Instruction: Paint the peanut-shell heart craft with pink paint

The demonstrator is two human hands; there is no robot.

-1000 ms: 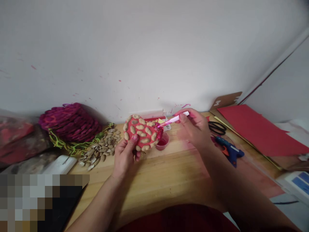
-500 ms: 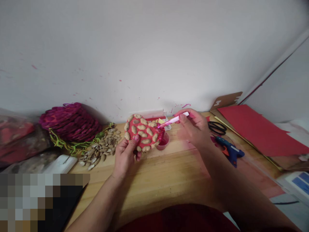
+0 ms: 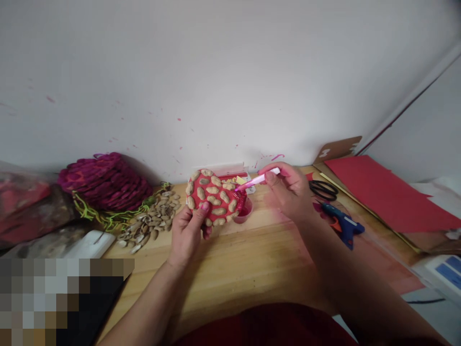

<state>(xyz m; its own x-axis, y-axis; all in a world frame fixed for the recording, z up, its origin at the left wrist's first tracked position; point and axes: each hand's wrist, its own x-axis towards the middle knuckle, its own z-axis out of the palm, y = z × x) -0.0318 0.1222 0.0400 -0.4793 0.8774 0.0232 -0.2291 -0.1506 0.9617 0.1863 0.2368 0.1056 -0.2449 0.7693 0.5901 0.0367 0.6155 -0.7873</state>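
My left hand (image 3: 188, 233) grips a red card disc (image 3: 206, 196) by its lower edge, thumb on the front. Peanut shells (image 3: 213, 201) are stuck all over the disc; those at its right edge are wet with dark pink paint. Between the thumb and fingers of my right hand (image 3: 288, 187) is a paintbrush (image 3: 258, 179) with a white handle stained pink. Its tip meets the painted right edge of the disc. Behind and below that edge stands a small clear cup (image 3: 246, 214) of pink paint, partly hidden by the disc.
Loose peanut shells (image 3: 154, 222) lie left of my hand, beside a stack of painted magenta pieces (image 3: 104, 185) with yellow-green strings. On the right are black-handled scissors (image 3: 324, 191), a blue glue gun (image 3: 344, 225) and red paper sheets (image 3: 389, 194). A paint-spotted wall (image 3: 230, 86) rises behind the table.
The disc has shifted very slightly to the right in my left hand. The brush stays at its right edge, with my right hand a touch further left.
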